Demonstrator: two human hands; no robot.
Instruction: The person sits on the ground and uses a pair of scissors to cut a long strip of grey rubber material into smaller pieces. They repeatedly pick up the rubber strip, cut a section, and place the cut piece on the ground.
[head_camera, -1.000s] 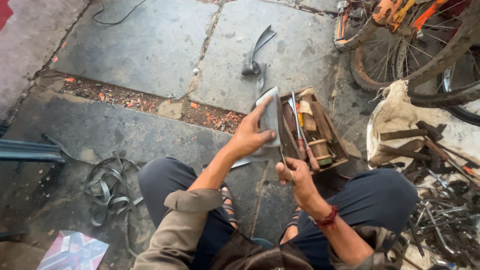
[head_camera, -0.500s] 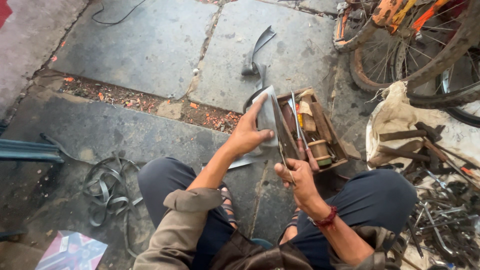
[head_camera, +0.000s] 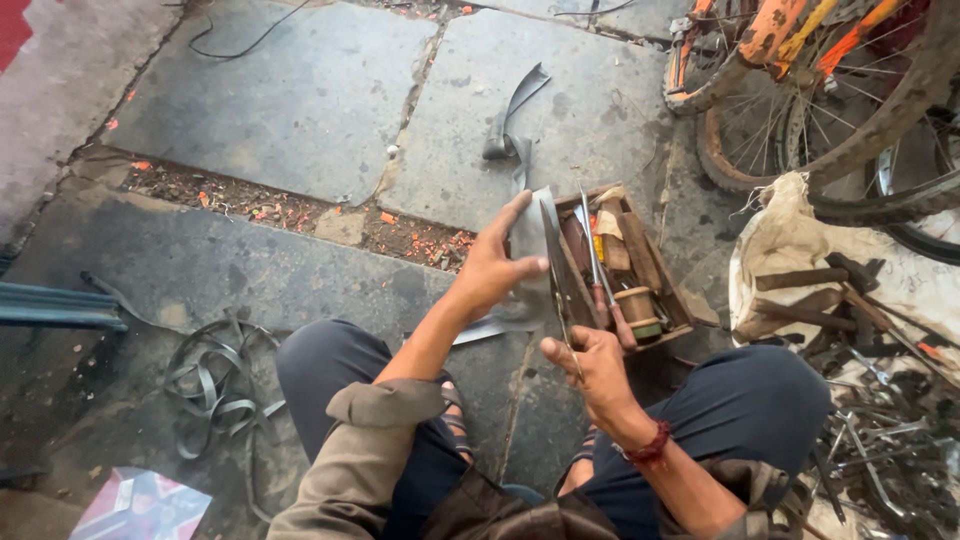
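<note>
Grey stone floor (head_camera: 300, 100) with cracks, small wooden box of tools (head_camera: 625, 270), loose rubber strips (head_camera: 215, 385), a curled grey strip (head_camera: 510, 115), dirty white cloth (head_camera: 800, 245) with rusty tools, bike wheels (head_camera: 810, 130)

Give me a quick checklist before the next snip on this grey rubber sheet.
1. Left hand grips the flat grey rubber sheet: ok.
2. Right hand holds the long metal scissors: ok.
3. Scissor blade lies along the sheet's edge: ok.
4. Left fingers clear of the blades: cannot tell.
5. Open wooden tool box apart from the scissors: not ok, it sits right behind them.
</note>
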